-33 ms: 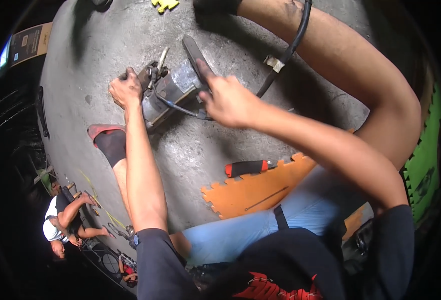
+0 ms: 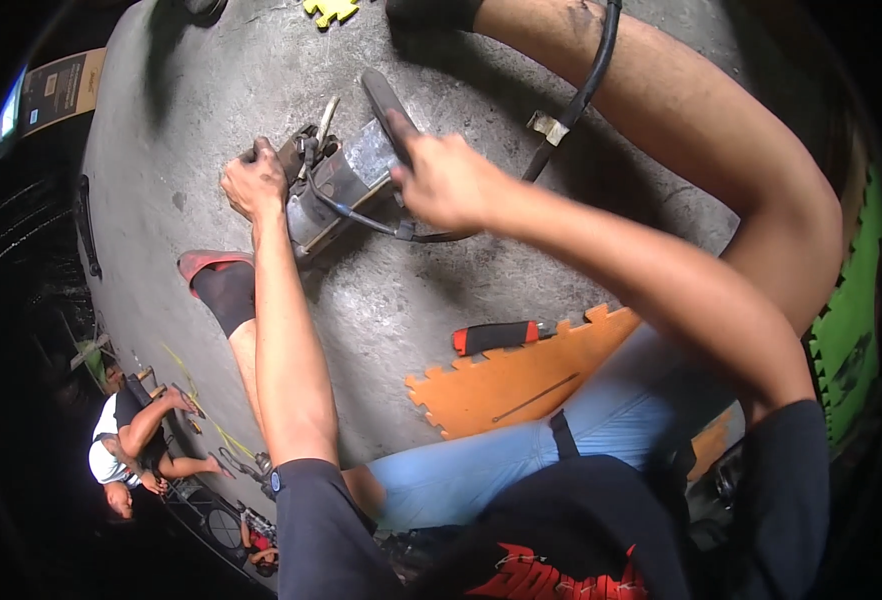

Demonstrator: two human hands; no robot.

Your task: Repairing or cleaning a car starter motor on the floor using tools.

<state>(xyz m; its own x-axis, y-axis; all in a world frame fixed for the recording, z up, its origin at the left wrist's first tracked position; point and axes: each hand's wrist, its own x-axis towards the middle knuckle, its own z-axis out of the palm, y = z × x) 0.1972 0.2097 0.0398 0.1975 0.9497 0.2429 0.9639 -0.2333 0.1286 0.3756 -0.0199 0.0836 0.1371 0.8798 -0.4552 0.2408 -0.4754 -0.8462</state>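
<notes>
A scuffed, grey cylindrical metal motor [image 2: 323, 198] lies on the concrete floor, with dark fittings and a short pale rod at its far end. A thin cable [image 2: 366, 218] runs from it to the right. My left hand [image 2: 256, 183] is closed around the motor's far left end; the fingertips are partly hidden. My right hand [image 2: 449, 180], blurred by motion, grips a long, flat, dark tool [image 2: 381, 105] with a rounded tip. That tool lies across the motor's right end, its kind unclear. Grime darkens my fingers.
A red-and-black tool handle [image 2: 496, 337] lies beside an orange foam mat [image 2: 491, 390] bearing a thin rod [image 2: 536, 397]. A thick black cable [image 2: 589, 85] hangs by my right leg. A green mat [image 2: 849, 325] is at right; a person [image 2: 116, 450] sits far left.
My right hand has shifted a little up and to the left, with the flat tool in it. My left hand and the motor have barely moved.
</notes>
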